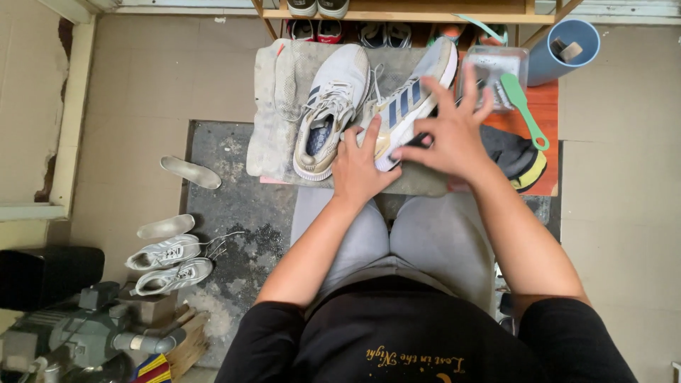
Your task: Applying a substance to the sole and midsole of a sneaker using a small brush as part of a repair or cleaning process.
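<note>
Two white sneakers lie on a grey cloth over a small table in front of my knees. The left sneaker rests upright, its opening toward me. The right sneaker, with dark side stripes, lies tilted on its side. My left hand grips its heel end. My right hand rests on its side with the fingers spread, over a dark lace or strap.
A green brush, a clear plastic box and a blue cup sit at the right on an orange surface. A dark cloth lies beside my right wrist. Another sneaker pair and insoles lie on the floor at left. A shoe rack stands behind.
</note>
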